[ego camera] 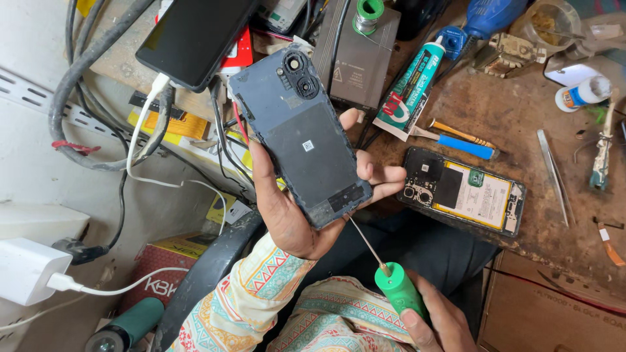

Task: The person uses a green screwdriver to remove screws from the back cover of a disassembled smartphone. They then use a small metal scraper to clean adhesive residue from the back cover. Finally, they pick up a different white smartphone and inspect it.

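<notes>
Left hand (293,208) fingers around matte dark plastic phone back cover (301,133); right hand (437,319) fingers gripping green-handled screwdriver (391,280)

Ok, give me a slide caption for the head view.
Left hand holds a dark phone back cover; right hand grips a green-handled screwdriver.

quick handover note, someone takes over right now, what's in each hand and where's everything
Left hand: holds the dark phone back cover upright, inner side facing the camera.
Right hand: grips the green-handled screwdriver, tip near the cover's lower edge.
Opened phone lies on the bench, battery and board exposed.
Glue tube, blue-handled tool and tweezers lie nearby.
Done: cover is off. Left: phone not yet closed.
</notes>
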